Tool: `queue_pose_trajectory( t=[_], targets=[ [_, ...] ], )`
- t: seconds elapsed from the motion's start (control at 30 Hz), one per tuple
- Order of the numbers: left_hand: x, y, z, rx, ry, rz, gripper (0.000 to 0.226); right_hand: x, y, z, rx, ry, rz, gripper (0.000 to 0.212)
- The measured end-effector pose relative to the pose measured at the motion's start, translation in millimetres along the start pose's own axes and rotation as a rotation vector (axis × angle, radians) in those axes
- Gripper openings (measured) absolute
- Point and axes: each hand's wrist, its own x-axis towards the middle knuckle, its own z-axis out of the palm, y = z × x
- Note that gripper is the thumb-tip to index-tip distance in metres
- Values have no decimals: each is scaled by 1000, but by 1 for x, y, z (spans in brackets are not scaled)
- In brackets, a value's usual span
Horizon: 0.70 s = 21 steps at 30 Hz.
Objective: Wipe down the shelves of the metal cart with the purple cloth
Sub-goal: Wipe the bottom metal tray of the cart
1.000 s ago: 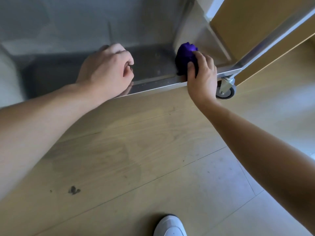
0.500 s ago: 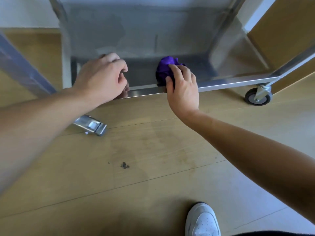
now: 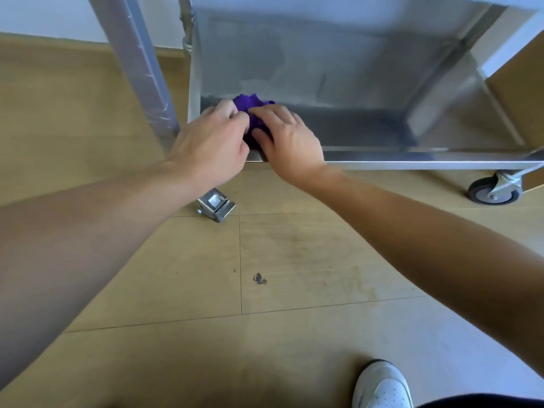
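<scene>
Purple cloth (image 3: 252, 108): bunched in the near-left corner of the metal cart's bottom shelf, about 12 o'clock in our view, between the two hands.
Metal cart (image 3: 412, 164): we see its front rim running from 12 toward 3 o'clock; the bottom shelf (image 3: 368, 128) is dull grey.
Right hand (image 3: 290, 142): at 3 o'clock of the cloth, fingers laid over its top and thumb pressed into its front, gripping it.
Left hand (image 3: 212, 142): at 9 o'clock of the cloth, fingers curled and touching its edge; we cannot tell whether they pinch it.
Caster wheel (image 3: 490, 191): on the floor at 3 o'clock, under the cart's near-right corner.
Metal bracket (image 3: 216, 204): at 6 o'clock of the left hand, below the cart's near-left corner.
Wrapped post (image 3: 138, 63): at 11 o'clock, just beside the cart.
Floor (image 3: 176, 275): pale wood planks, with a dark speck (image 3: 259, 278) near the middle.
White shoe (image 3: 382, 384): at 5 o'clock.
</scene>
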Motion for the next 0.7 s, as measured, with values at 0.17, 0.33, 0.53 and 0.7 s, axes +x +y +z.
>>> queue_pose_trajectory(
  t=[0.17,0.33,0.53,0.7],
  targets=[
    [-1,4,9,-31,-29,28,20,43,66,-22,-11,-18,181,42],
    [1,6,16,-2,-30,52,17,59,122,-37,-99,39,511,43],
    [18,16,25,0,-30,53,22,62,57,-3,-21,-32,37,44],
    [34,28,32,-5,-29,77,21,79,90,-15,46,-44,57,44]
  ],
)
